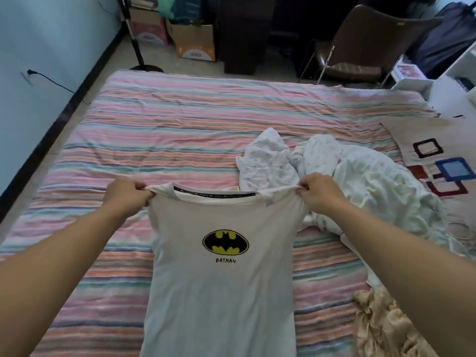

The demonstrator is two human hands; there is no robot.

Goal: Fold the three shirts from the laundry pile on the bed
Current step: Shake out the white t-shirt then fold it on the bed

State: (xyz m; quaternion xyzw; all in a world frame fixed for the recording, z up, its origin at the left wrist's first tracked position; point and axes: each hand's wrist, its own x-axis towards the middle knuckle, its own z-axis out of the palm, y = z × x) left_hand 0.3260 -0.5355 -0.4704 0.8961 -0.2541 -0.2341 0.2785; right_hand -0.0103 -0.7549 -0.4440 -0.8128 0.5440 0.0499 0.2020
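Note:
A white T-shirt [221, 292] with a yellow and black Batman logo hangs in front of me, held up by its shoulders over the striped bed [159, 130]. My left hand [126, 195] pinches the left shoulder and my right hand [319, 191] pinches the right shoulder. The shirt's front faces me and its sleeves are bunched in at my hands. Behind it to the right lies a crumpled pile of white patterned laundry [334, 176].
A crumpled beige cloth [381, 323] lies at the bed's near right. A cream blanket with square patterns [438, 163] covers the right side. Beyond the bed stand a brown chair [360, 47], cardboard boxes [193, 39] and a fan stand [139, 47]. A wall runs along the left.

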